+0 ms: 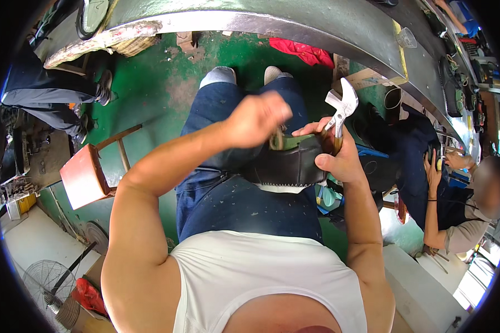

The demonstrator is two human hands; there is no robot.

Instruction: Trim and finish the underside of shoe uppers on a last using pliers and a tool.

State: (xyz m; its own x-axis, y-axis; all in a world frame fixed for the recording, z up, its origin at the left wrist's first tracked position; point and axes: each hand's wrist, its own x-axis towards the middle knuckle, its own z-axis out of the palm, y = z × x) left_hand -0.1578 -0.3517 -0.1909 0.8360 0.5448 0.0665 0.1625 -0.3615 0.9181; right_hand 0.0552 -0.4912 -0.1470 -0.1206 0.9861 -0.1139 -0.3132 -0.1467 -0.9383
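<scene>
Across my thighs lies a black shoe upper (pixel 286 165) with white zigzag stitching along its near edge. A green shoe last (pixel 290 142) shows at its far opening. My right hand (pixel 339 155) is closed on silver lasting pliers (pixel 344 104), their curved, hammer-like head pointing up and away. The same hand steadies the right end of the shoe, its thumb on the black side and fingertips near the green. Above the shoe's far left part, my left hand (pixel 260 118) is curled and blurred by motion. A small brownish piece shows below its fingers, too smeared to name.
A long metal-edged bench (pixel 250 23) curves across the far side. At left stand a stool with a reddish seat (pixel 83 176) and a fan (pixel 50 288). Red cloth (pixel 303 51) lies under the bench. Another person (pixel 428 188) works close on my right; someone's legs (pixel 50 100) are at far left.
</scene>
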